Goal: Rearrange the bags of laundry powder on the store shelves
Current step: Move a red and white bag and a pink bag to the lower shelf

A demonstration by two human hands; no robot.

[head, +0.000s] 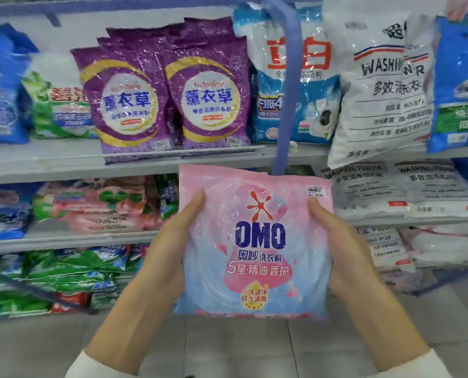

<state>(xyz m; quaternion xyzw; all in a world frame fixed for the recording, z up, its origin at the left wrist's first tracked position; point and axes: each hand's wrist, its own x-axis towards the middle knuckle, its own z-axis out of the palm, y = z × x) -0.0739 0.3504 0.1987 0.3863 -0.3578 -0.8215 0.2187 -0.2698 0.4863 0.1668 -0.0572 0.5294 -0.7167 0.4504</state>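
pink omo bag (254,241) held upright between left grip (170,249) and right grip (344,246), thumbs on its front.

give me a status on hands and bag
Left hand and right hand both grip the pink bag by its sides. Bag upright, held in front of the shelves. Nothing in the way.

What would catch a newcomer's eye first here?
The pink-and-blue OMO bag, centre foreground, held upright with the left hand and right hand gripping its sides. Behind it, two purple lavender bags stand side by side on the grey shelf, with a white washing powder bag farther right.
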